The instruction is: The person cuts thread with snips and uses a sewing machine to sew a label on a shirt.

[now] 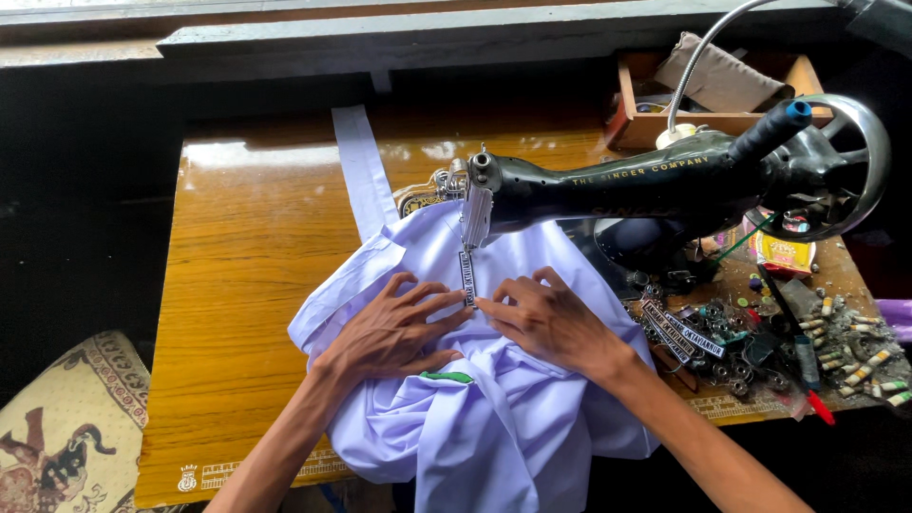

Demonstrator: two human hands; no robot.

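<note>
Under the needle: a narrow dark name strip point(467, 278) lies on the pale lilac garment point(494, 418), just in front of your black sewing machine point(655, 185).
Left hand: your left hand point(394, 331) lies flat on the cloth left of the machine's needle, fingers spread, fingertips touching the strip's edge; it grips nothing.
Right hand: your right hand point(551, 318) presses the cloth on the strip's other side, fingers loosely bent, nothing clasped.
Right of the machine: spare name strips point(679, 332) and bobbins point(855, 356) clutter the wooden table point(237, 285).
Behind the machine: a wooden tray point(722, 122).
</note>
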